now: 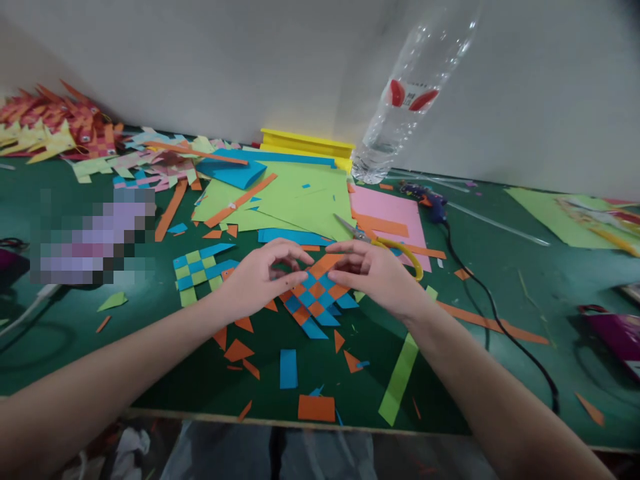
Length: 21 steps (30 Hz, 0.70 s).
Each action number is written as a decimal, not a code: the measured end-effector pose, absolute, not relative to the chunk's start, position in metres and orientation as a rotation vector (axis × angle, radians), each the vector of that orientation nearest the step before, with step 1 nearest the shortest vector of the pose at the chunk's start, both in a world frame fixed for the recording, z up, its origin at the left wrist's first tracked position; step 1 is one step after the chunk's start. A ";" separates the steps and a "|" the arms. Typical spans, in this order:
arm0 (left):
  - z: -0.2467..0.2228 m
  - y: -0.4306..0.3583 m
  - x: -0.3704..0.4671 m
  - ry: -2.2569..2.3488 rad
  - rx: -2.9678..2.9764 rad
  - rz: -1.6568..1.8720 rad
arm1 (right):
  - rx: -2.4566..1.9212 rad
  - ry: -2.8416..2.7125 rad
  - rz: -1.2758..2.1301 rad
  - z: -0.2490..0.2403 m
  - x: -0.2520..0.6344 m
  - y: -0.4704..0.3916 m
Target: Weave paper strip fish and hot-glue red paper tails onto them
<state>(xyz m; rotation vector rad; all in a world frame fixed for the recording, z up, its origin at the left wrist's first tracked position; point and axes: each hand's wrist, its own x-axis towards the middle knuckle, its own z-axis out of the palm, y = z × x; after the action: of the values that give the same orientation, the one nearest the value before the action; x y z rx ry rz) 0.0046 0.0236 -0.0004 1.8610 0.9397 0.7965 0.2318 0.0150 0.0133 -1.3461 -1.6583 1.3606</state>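
An orange and blue woven paper piece (316, 291) lies on the green table between my hands. My left hand (270, 273) is at its left edge, fingers curved and apart from the thumb. My right hand (377, 273) is at its upper right, with curved fingers and the thumb near the weave. Nothing is visibly gripped in either hand. Left of my left hand lies a green and blue woven piece (194, 270). Scissors with yellow handles (417, 263) rest behind my right hand, partly hidden by it.
Green sheets (300, 193), a pink sheet (395, 207) and a tilted clear bottle (400, 113) are behind. A glue gun (430, 202) with a black cable is at right. A blurred-out device (95, 240) and finished woven pieces (85, 130) are at left. Paper scraps lie around.
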 end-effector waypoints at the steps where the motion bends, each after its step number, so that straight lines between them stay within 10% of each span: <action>1: -0.001 0.025 0.004 0.961 1.935 0.815 | -1.352 -1.702 1.361 0.015 0.236 0.016; 21: -0.008 0.023 -0.011 0.756 2.973 0.456 | -1.386 -2.431 0.296 0.022 0.255 0.020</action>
<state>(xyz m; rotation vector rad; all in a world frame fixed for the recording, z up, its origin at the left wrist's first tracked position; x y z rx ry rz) -0.0106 0.0230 -0.0080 2.9735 0.7557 0.4557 0.2550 0.0196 0.0219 -1.3862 -2.4308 0.2964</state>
